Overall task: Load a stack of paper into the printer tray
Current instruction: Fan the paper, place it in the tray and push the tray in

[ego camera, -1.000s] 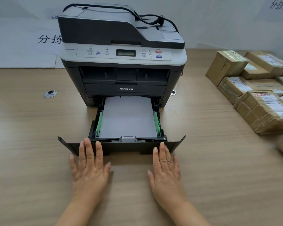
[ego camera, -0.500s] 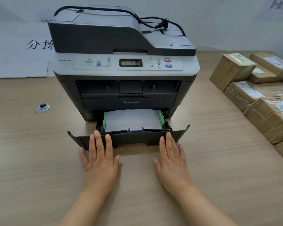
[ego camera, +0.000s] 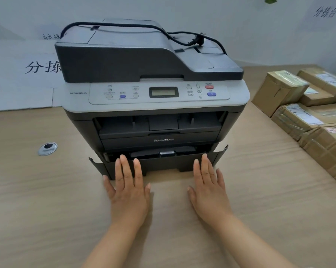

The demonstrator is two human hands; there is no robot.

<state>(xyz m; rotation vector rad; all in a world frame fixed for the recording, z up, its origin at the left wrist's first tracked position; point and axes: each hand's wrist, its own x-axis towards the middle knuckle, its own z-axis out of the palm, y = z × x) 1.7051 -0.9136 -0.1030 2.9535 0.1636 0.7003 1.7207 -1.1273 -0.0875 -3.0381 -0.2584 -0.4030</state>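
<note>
The tray [ego camera: 163, 164] is seen nearly closed in the printer [ego camera: 153, 97], its front edge touched by flat, spread fingers of left hand [ego camera: 129, 192] and right hand [ego camera: 209, 192]; paper hidden; bare worktop [ego camera: 47, 209] either side.

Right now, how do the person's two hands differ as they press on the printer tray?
The left hand is on the left part of the tray front, the right hand on the right. The left's fingers stop below the tray's top edge; the right's middle fingertip reaches it. Both are flat, open, fingers spread.
</note>
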